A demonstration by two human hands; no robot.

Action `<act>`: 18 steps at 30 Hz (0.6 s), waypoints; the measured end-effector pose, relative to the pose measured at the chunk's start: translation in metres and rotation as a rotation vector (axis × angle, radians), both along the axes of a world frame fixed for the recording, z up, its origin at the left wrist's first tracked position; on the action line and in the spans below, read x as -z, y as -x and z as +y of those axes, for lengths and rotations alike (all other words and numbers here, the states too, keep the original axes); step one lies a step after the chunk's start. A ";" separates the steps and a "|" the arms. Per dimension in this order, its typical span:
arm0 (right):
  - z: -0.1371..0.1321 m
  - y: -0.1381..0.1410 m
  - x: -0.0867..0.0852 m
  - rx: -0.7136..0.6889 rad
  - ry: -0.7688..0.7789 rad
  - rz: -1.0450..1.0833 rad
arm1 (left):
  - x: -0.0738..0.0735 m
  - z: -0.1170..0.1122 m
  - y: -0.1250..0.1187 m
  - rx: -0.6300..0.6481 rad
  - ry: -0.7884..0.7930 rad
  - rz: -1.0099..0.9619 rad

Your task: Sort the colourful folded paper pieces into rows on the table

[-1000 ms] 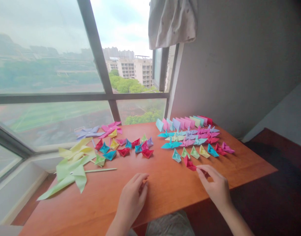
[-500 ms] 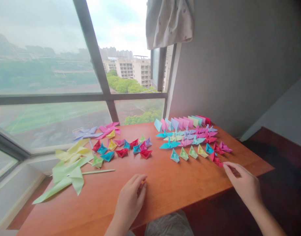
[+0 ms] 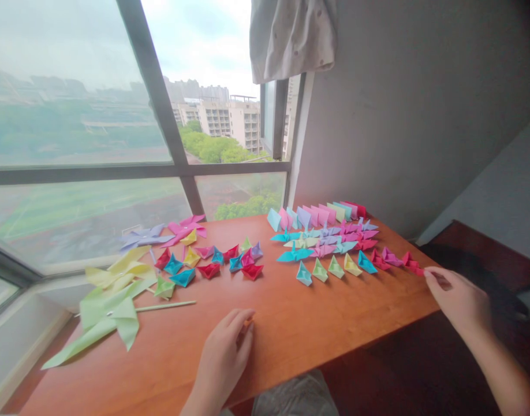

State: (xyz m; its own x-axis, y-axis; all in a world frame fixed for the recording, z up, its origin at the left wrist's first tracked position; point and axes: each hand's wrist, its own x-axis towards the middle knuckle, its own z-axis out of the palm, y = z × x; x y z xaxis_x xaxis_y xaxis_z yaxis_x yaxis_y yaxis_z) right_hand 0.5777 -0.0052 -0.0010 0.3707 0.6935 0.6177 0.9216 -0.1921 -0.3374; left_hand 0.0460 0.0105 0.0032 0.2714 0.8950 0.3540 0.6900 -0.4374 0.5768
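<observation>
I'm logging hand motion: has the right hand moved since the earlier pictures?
Yes. Judged against the yellow boat in the right-hand row, the right hand has moved rightward, away from it.

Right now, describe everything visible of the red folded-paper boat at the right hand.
The red folded-paper boat has pointed tips and creased sides. The right hand pinches its right tip. It is at a boat row's right end, beside a magenta folded-paper boat; contact with the brown wooden table is unclear.

A red paper boat (image 3: pixel 413 264) is slanting at the right end of a row of boats (image 3: pixel 352 266), the right hand (image 3: pixel 462 300) pinching one tip.
</observation>
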 end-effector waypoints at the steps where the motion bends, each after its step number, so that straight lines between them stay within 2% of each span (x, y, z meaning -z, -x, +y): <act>1: 0.006 -0.007 -0.003 0.003 0.004 -0.015 | 0.000 0.000 0.000 0.001 0.002 0.001; 6: 0.039 -0.032 -0.006 0.041 0.090 0.000 | 0.002 0.000 0.000 0.004 0.018 0.005; 10: 0.058 -0.035 -0.002 0.072 0.172 0.007 | 0.004 -0.001 0.002 0.005 0.018 0.006; 14: 0.066 -0.029 0.006 0.163 0.239 -0.034 | 0.003 0.000 0.002 0.007 0.001 0.003; 18: 0.068 -0.033 0.015 0.141 0.246 -0.024 | 0.001 0.000 0.001 0.003 -0.005 -0.001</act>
